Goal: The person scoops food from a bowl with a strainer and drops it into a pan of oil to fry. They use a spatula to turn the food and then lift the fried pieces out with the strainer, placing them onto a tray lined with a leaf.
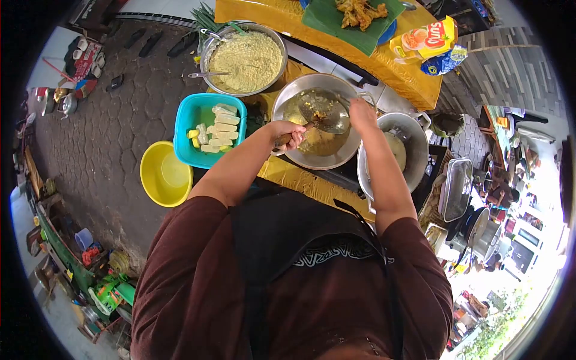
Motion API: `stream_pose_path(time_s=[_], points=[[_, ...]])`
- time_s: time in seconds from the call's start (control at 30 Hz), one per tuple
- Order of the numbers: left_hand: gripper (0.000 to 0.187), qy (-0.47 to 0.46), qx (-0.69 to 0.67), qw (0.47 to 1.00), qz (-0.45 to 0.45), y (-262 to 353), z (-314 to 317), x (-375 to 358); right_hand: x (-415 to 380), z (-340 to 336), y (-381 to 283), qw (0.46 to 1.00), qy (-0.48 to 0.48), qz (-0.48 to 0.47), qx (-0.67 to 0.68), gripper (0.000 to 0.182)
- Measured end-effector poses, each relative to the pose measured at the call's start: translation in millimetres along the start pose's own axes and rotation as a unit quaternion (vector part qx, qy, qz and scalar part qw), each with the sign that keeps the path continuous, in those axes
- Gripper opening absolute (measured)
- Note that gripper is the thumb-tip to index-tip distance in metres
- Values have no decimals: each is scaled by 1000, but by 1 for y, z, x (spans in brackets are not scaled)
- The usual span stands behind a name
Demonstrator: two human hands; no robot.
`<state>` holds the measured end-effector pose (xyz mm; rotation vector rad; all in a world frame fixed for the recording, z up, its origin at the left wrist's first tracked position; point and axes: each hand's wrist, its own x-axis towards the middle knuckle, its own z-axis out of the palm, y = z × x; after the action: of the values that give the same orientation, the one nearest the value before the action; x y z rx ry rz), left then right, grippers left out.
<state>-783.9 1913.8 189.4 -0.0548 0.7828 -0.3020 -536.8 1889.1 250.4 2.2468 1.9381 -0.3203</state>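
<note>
Fingertips of right hand [362, 115] are hidden; its grip cannot be told. Skimmer [336, 122] is held in left hand [290, 134] by wooden handle; its head is seen at two o'clock, over pan [321, 162].

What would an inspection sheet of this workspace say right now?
Surface: yellow cloth, creased.
Job's things: skimmer bearing brown bits over the pan; pot beside the pan.
Clutter: pouch next to a blue packet.
Grip: left hand closed around the skimmer's handle; right hand by the pan's rim, hold unclear.
Cables: nothing seen.
Surroundings: paved floor, slippers on it.
</note>
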Motion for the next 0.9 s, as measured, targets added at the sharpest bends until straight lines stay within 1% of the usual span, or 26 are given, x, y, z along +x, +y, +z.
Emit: stream_pose_path(time_s=[0.07,0.13,0.2,0.33,0.4,0.43,0.5,0.53,0.6,0.63,0.7,0.73,0.8,0.83,0.87,0.9], points=[[21,-2,-1,1000,-4,-2,-8,3,-14,-29,-6,999,-42,-19,10,21],[22,-36,-12,999,10,-7,-15,5,-15,-34,-13,999,-42,-21,-8,22],[22,-46,-20,999,16,-12,-21,8,-13,-35,-21,999,-24,2,-27,22],[24,-53,-47,997,41,-26,-21,-2,15,-8,-32,1000,-4,-11,-12,21],[24,-53,-52,996,52,-27,-23,-8,24,3,-38,998,16,-65,-8,20],[24,-52,-54,995,62,-28,-24,-11,23,0,-44,998,16,-67,-8,20],[23,-54,-47,996,60,-26,-28,-14,14,-14,-57,994,-39,-92,-49,19],[23,-56,-39,996,60,-23,-30,-14,9,-18,-57,994,-39,-91,-50,19],[23,-53,-11,996,64,-21,-37,-11,-7,-27,-52,990,-42,-120,-58,18],[22,-36,19,997,60,-21,-40,-9,-18,-33,-50,990,-41,-119,-59,18],[23,1,73,995,63,-22,-47,0,-48,-46,-40,993,-38,-108,-39,15],[23,-1,75,995,61,-25,-47,0,-60,-43,-31,993,-39,-105,-41,15],[23,92,230,960,133,-32,-46,-2,-82,-33,-15,999,-4,-32,16,17],[22,135,272,940,153,-36,-49,0,-96,-36,-13,999,-4,-29,16,17],[22,134,274,940,151,-39,-52,-1,-110,-38,-12,997,46,18,67,19],[21,123,296,931,177,-41,-56,-4,-119,-39,-11,986,96,66,118,21]])
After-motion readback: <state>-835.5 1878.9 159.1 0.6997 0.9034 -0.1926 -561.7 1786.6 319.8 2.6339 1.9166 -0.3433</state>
